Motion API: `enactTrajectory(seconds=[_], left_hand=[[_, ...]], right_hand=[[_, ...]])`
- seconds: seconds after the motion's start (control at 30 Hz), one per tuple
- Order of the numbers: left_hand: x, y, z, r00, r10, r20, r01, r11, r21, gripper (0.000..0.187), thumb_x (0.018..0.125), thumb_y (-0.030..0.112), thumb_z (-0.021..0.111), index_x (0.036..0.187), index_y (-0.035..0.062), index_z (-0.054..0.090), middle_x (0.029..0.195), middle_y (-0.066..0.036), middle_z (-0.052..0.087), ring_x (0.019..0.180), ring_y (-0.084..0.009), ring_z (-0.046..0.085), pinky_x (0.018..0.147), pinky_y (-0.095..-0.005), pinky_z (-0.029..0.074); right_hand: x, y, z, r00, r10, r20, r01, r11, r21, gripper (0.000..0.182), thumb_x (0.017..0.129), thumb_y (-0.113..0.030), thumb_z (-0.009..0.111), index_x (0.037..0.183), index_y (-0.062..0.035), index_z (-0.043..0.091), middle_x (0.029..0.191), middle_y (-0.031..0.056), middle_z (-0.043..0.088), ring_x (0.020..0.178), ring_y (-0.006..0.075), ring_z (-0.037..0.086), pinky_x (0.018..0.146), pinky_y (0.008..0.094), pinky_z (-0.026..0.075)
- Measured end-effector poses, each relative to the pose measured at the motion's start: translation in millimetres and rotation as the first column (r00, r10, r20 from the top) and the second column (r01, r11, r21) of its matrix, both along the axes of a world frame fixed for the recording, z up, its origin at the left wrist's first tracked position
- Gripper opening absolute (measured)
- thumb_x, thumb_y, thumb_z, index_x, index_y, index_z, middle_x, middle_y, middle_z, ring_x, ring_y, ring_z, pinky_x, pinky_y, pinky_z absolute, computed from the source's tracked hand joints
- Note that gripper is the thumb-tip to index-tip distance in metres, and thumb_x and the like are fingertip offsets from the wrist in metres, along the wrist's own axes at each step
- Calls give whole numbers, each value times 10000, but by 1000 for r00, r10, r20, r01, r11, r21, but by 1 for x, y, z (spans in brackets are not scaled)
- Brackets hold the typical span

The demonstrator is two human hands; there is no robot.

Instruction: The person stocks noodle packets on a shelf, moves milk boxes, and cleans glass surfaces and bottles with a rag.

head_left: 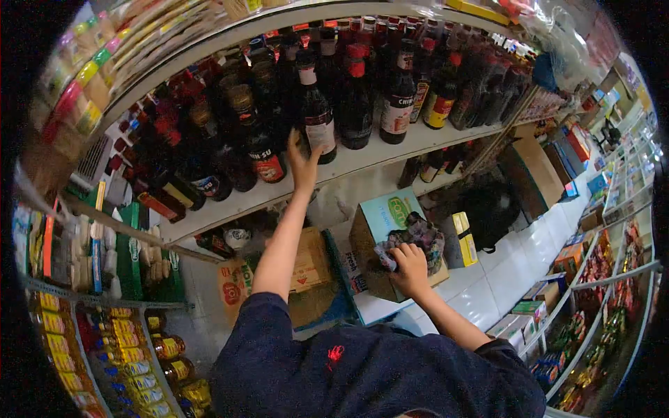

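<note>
My left hand (pixel 304 164) reaches up to the shelf, around the lower left side of a dark sauce bottle (pixel 319 118) with a pale label. The thumb lies across the front of the bottle and the fingers are at its left. The bottle stands upright near the shelf's front edge. Lower down, my right hand (pixel 410 270) is closed on a crumpled dark patterned cloth (pixel 426 240). That cloth lies over the top of a cardboard box (pixel 376 240) with a light blue panel.
Rows of dark sauce bottles (pixel 397 104) fill the white shelf (pixel 362 159). A yellow-and-white carton (pixel 463 240) stands right of the box, and a flattened carton (pixel 310 268) lies at its left. Racks of packets (pixel 592 279) line the right; yellow-labelled jars (pixel 129 348) stand lower left.
</note>
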State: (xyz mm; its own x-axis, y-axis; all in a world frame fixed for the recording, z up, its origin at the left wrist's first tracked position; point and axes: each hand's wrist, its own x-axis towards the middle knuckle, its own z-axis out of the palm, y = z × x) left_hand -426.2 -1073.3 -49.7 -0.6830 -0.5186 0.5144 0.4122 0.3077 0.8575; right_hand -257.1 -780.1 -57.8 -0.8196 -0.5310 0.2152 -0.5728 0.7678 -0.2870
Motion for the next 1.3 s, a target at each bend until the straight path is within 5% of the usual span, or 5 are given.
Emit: enactTrajectory(seconds=[0.27, 0.47, 0.6, 0.8, 1.3], left_hand=[[195, 152, -10, 775, -592, 222, 568, 806, 164, 878, 607, 301, 753, 1312, 69, 283, 1297, -130, 363, 1252, -248, 255, 1032, -384, 189], [234, 110, -9, 859, -185, 476, 85, 971, 224, 571, 697, 159, 684, 1165, 12, 391, 1148, -143, 462, 1060, -255, 451, 940, -329, 328], [275, 93, 30, 711, -131, 691, -8, 981, 194, 964, 648, 270, 740, 1309, -65, 125, 1232, -199, 403, 1112, -262, 422, 938, -328, 330], [314, 82, 8, 562, -29, 827, -93, 991, 98, 1010, 616, 329, 757, 1332, -10, 130, 1276, -219, 349, 1148, -310, 388, 958, -370, 304], [359, 70, -27, 538, 114, 835, -119, 991, -59, 650, 692, 29, 602, 1272, -2, 310, 1186, -183, 453, 1093, -265, 450, 923, -331, 352]], right_hand=[[-4, -14, 66, 599, 416, 684, 350, 632, -691, 357, 730, -132, 576, 1045, 12, 490, 953, 109, 552, 933, 190, 498, 840, 319, 381], [-62, 35, 185, 811, 585, -23, -317, 407, -857, 157, 642, -156, 537, 603, -10, 496, 605, 80, 516, 615, 209, 523, 759, 410, 426], [-11, 46, 287, 224, 724, -653, -288, -590, -754, 309, 721, -255, 551, 493, -100, 410, 510, 24, 398, 412, 159, 351, 556, 457, 432], [-3, 54, 350, -780, 526, -339, -490, -850, -191, 234, 793, 2, 502, 573, -29, 575, 659, 120, 608, 628, 184, 585, 680, 303, 519], [-6, 53, 332, -293, 647, -704, -403, -751, -523, 158, 796, -86, 532, 678, -55, 631, 667, 97, 615, 582, 185, 580, 693, 346, 517]])
